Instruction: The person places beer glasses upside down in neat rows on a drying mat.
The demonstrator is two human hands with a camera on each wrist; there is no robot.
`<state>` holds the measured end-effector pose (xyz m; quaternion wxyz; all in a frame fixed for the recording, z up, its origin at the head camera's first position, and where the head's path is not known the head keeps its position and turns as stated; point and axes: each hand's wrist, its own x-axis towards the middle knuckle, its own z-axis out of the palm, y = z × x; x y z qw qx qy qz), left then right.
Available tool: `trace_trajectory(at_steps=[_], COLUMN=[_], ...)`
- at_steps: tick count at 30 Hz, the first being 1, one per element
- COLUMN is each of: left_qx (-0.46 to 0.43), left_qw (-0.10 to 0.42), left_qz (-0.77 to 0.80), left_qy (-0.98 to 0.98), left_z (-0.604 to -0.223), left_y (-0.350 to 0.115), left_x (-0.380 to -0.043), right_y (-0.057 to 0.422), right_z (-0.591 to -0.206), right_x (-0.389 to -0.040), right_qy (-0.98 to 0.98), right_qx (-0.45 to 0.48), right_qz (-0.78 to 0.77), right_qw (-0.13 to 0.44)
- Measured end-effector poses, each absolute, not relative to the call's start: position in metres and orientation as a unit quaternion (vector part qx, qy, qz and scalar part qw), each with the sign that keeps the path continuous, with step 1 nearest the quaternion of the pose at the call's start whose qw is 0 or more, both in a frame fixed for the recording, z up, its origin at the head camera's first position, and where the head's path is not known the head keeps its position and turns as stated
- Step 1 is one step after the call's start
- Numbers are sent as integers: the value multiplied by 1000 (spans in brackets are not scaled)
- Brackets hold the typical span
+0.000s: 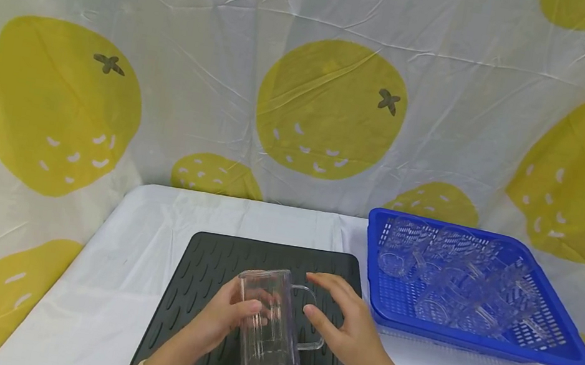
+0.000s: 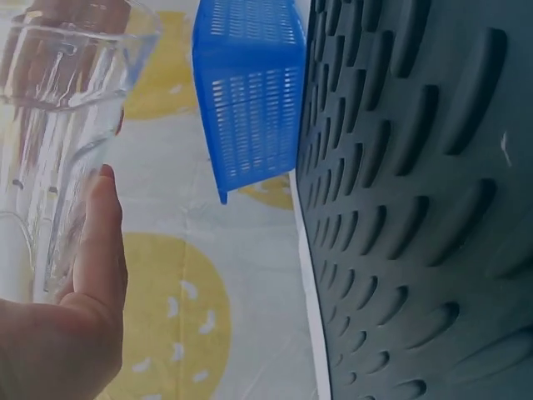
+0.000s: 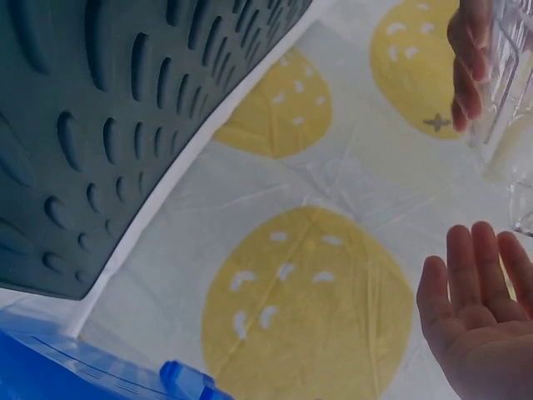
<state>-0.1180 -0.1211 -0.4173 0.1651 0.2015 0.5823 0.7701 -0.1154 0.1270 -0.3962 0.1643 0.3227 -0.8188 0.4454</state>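
Left grip (image 1: 226, 312) around clear mug (image 1: 272, 345).

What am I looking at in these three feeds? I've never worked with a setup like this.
There's no machine here: a person works with two bare hands. The widest picture comes from a camera on the head, looking forward and down. The other two come from cameras on the wrists, so their scenes look turned.

The left hand holds a clear handled mug over a dark ribbed mat. The right hand is open beside the mug's handle. The mat lies on a white-covered table; to its right, a blue plastic basket contains more clear drinking vessels. Behind hangs a lemon-print cloth.
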Motion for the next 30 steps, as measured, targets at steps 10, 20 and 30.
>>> trace_trajectory(at_steps=[10,20,30], left_qx=[312,353,370], left_qw=[101,42,42], left_qz=[752,706,700], left_qy=[572,612,609], left_z=[-417,-418,-417], left_y=[-126,-128,-132], left_x=[-119,-121,-123], right_y=[127,125,121], right_z=[-399,-402,-404], right_x=[-116,-117,-118], right_qy=[-800,-790,-785], right_qx=[335,360,375], right_qz=[478,479,477], right_qw=[141,130,127])
